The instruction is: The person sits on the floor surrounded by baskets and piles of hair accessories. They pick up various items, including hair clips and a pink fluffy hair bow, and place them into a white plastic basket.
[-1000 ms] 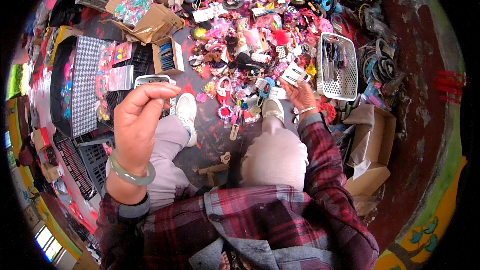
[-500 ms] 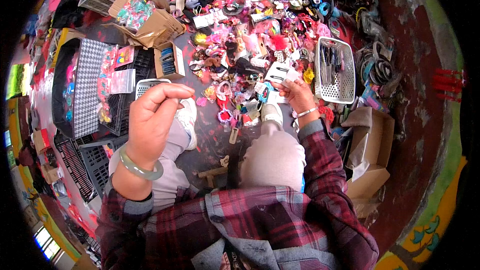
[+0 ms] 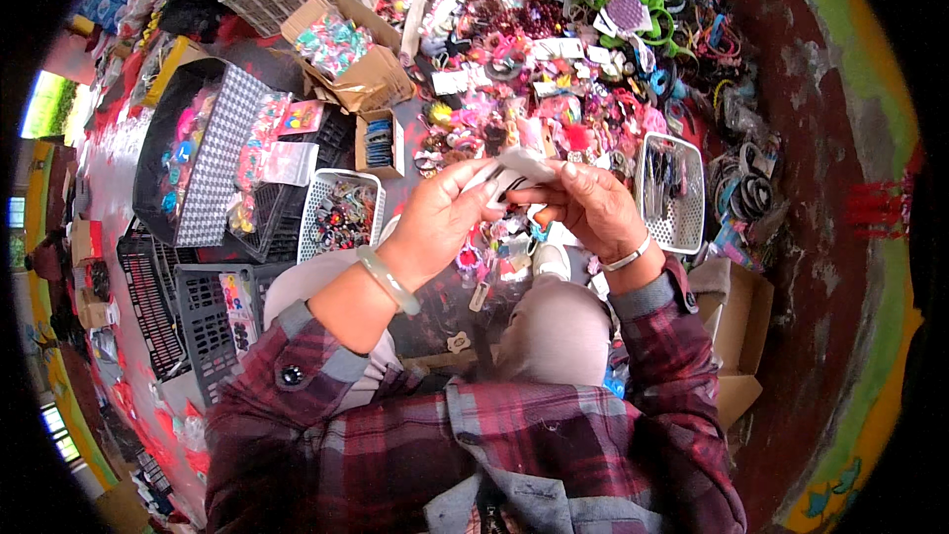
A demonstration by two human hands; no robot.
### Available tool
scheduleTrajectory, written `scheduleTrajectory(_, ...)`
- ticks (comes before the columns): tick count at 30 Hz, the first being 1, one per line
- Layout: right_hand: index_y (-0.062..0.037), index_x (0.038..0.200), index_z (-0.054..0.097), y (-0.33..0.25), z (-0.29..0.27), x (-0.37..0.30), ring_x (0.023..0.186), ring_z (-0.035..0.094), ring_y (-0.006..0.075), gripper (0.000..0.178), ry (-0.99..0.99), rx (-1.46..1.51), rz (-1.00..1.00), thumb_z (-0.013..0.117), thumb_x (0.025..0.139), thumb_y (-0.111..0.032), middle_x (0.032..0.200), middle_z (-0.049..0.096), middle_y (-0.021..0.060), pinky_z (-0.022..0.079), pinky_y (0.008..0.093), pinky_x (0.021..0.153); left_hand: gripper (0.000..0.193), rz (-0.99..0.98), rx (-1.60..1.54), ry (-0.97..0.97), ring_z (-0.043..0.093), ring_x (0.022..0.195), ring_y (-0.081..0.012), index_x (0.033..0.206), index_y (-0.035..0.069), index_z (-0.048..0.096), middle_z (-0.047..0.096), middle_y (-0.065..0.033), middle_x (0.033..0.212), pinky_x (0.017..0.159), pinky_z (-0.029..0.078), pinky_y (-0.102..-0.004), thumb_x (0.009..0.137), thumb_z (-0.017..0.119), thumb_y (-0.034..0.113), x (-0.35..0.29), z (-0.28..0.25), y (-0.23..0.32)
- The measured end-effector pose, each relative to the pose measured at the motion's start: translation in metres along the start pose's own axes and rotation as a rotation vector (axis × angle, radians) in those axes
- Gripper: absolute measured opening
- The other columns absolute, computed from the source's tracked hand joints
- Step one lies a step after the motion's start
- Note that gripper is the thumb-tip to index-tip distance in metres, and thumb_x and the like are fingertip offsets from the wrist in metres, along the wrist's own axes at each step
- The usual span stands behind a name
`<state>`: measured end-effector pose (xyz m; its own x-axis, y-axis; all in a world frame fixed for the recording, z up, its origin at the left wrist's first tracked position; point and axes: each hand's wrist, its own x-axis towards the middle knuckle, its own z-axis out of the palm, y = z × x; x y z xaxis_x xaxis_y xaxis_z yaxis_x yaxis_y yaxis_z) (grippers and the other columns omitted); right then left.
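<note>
Between my hands, in front of my knees, is a white card [image 3: 526, 168] with black hair clips on it; it looks bent. My left hand [image 3: 435, 218] pinches its left end between thumb and fingers. With thumb and fingers, my right hand [image 3: 598, 208] grips the right end. Fingers partly cover the clips. Just beyond both hands spreads a pile of hair accessories [image 3: 554, 84], with bows, scrunchies and carded clips. Near my right hand stands a white perforated basket [image 3: 678, 239] with dark carded clips inside. Another white basket [image 3: 306, 222], full of small mixed pieces, is beside my left forearm.
A small cardboard box [image 3: 388, 172] of dark packets and an open carton [image 3: 371, 89] of colourful packets lie at the left. Black crates [image 3: 203, 356] and a houndstooth case [image 3: 219, 163] fill the left side. An open cardboard box [image 3: 748, 326] sits near my right elbow.
My left hand has come rightward from over the left side and now grips the card too. My right hand has raised the card off the pile's edge. The whole view has shifted slightly.
</note>
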<state>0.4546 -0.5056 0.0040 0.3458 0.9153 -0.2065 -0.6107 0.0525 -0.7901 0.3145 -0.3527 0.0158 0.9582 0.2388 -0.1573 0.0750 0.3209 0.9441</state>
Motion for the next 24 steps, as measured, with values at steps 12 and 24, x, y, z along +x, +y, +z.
scheduleTrajectory(12,-0.0022,0.109,0.058,-0.038,0.054,-0.024,0.057,0.054,0.0041,0.032,0.099,-0.479,-0.100,0.051,0.087,-0.024,0.077,0.065,0.0067,0.037,0.0158,0.046,0.025,0.168,-0.078,-0.167,0.055,0.100,-0.0173,0.112,-0.001,0.051,0.056,-0.0095,0.108,0.089,0.045,-0.0307,0.090,0.046,0.007,-0.006,-0.008,0.027)
scheduleTrajectory(24,0.0011,0.094,0.061,-0.034,0.088,-0.012,0.064,0.051,0.0046,0.022,0.339,-0.613,-0.220,0.067,0.074,-0.008,0.075,0.059,-0.0013,0.042,0.0191,0.055,0.030,0.061,-0.604,-0.260,0.056,0.099,-0.0208,0.115,-0.001,0.045,0.055,-0.0110,0.109,0.087,0.047,-0.0354,0.088,0.044,0.013,-0.012,-0.002,0.045)
